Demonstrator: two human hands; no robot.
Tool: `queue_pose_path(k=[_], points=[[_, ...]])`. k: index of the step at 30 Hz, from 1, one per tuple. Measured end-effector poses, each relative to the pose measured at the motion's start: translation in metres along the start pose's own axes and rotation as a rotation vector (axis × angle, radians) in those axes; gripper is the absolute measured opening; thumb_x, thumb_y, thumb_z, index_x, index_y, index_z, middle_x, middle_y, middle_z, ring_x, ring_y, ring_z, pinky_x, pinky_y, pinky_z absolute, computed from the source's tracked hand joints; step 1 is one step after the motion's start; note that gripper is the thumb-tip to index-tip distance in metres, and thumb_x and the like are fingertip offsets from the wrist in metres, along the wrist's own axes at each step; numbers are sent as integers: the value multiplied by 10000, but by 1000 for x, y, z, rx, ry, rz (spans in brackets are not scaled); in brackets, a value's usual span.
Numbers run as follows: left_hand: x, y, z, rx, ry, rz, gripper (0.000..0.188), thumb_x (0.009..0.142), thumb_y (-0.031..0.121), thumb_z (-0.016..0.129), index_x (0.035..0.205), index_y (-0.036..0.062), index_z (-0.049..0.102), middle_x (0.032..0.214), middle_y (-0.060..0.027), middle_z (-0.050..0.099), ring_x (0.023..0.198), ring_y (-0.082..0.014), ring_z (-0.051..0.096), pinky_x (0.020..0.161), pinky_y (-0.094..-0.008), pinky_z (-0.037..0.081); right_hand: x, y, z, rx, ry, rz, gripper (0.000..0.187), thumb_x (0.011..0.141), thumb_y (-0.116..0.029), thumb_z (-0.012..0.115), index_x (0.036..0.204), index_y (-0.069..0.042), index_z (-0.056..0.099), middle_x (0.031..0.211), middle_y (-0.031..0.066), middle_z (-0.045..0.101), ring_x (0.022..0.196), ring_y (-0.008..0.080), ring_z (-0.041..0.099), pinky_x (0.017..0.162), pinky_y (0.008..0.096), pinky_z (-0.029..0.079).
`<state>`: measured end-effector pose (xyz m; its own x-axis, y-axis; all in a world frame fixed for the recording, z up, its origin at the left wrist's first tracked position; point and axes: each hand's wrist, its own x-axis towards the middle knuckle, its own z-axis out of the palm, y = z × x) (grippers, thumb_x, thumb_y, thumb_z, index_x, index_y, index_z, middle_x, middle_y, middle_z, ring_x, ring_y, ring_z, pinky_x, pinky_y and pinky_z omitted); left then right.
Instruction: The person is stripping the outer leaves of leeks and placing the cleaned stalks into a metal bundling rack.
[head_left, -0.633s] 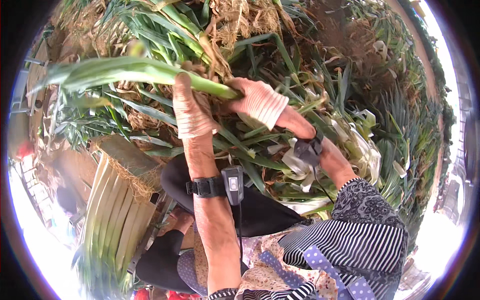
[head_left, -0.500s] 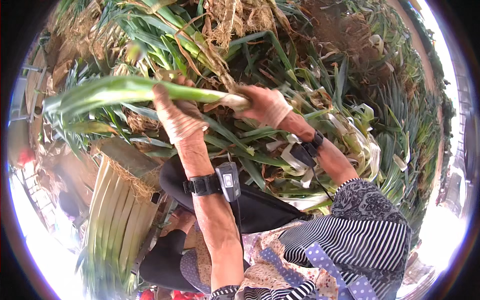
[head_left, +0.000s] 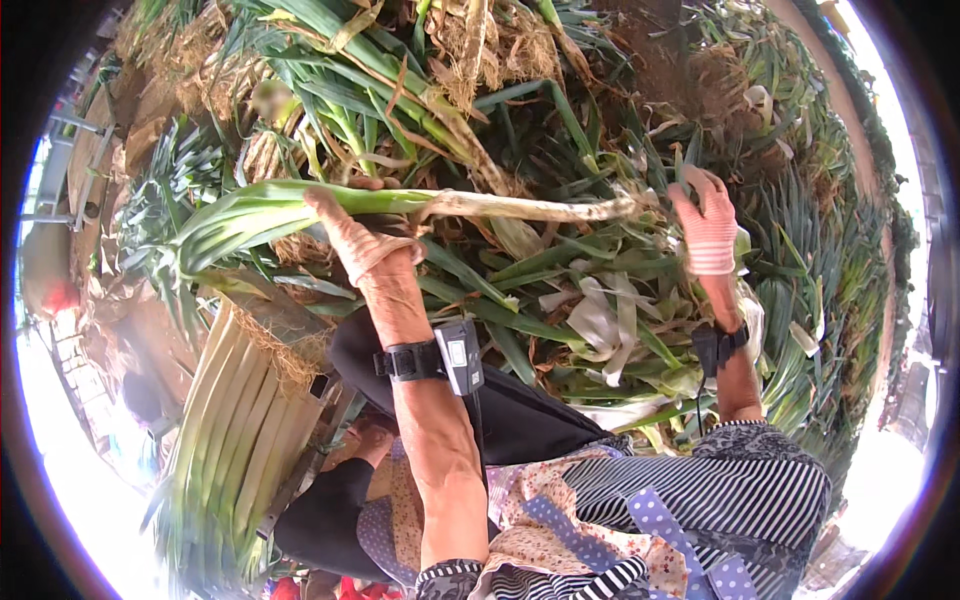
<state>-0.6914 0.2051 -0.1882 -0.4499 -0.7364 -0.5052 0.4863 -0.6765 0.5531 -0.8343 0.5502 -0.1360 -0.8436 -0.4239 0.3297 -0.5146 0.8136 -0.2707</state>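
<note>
A long leek lies level across the view, its green leaves to the left and its stained pale stem and roots to the right. My left hand, in a pale glove, is closed around it where the green meets the stem. My right hand, in a pink glove with pale bands, is off the leek, just right of its root end. Its fingers are bent and a little apart, and no object shows in them. Peeled whitish leaf strips lie below the stem on a heap of green trimmings.
Cleaned leeks lie side by side in a stack at lower left, by my knee. Untrimmed leeks with dry roots are piled ahead. More leeks cover the right side. A metal frame stands at far left.
My right hand has left the leek's root end and moved right, and the lower stem is now bare to view. My left hand still grips the leek, slightly lower in view.
</note>
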Motion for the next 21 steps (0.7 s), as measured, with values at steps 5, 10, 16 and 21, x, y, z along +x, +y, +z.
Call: queue_pose_path(k=[5,10,16,21], points=[[-7,-24,13,48,-174,-41,671,656,527,756,1094,89,498,808,-89,626,779,-196,620,686,-364,537,14,-128,9,145,-374,-386,390,723,-241,709,1044,-72,563,978,126,632,813,288,635,644,349,536],[-27,-20,28,310,-403,-22,581,758,149,747,1210,18,406,848,-79,632,690,-148,594,632,-270,495,-11,-128,62,545,-521,51,428,708,-268,746,1018,-28,572,826,152,623,727,264,623,646,344,481],[-32,-33,32,548,-514,-113,223,856,128,638,1034,10,573,717,-4,595,529,-35,476,446,-173,366,0,-146,38,1208,-788,607,395,752,-164,721,1089,-8,584,792,-16,591,642,46,511,552,217,424],[-44,-48,16,903,-831,-69,226,870,191,631,976,-7,601,825,-33,598,758,-63,518,685,-205,446,9,-130,51,1251,-718,564,389,735,-133,724,1084,-21,591,744,-22,572,573,43,477,494,208,385]])
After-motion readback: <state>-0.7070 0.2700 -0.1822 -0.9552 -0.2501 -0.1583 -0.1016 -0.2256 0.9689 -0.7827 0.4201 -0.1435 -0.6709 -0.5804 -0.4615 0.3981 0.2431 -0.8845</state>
